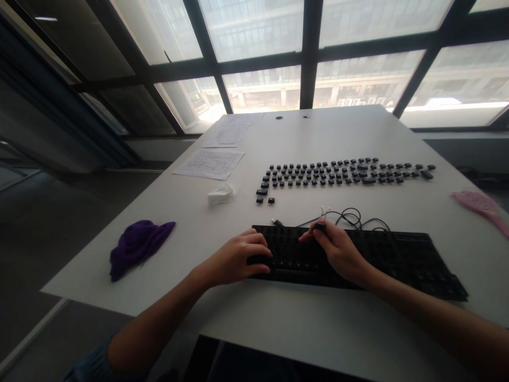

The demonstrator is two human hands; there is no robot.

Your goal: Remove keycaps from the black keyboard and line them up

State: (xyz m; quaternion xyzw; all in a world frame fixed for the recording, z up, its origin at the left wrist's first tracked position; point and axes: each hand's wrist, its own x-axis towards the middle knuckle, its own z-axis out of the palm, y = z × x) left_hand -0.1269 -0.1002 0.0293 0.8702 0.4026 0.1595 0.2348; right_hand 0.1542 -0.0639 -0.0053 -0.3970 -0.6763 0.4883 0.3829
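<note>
A black keyboard (382,254) lies near the table's front edge, many of its keycaps off. My left hand (242,253) is closed around its left end, fingers over the top and thumb at the front. Above the middle of the keyboard, my right hand (338,246) is closed on a small keycap puller (324,214) with two thin wire prongs pointing up. A small black piece (319,226) shows at its fingertips; whether it is a keycap or the puller's handle I cannot tell. Loose black keycaps (314,175) stand in rows behind the keyboard.
A purple cloth (139,246) lies at the left, with a crumpled white item (220,194) farther back. Printed sheets (210,163) are along the left edge. The keyboard's cable (350,215) and USB plug (275,222) lie behind it. A pink brush-like object (479,204) is at the right.
</note>
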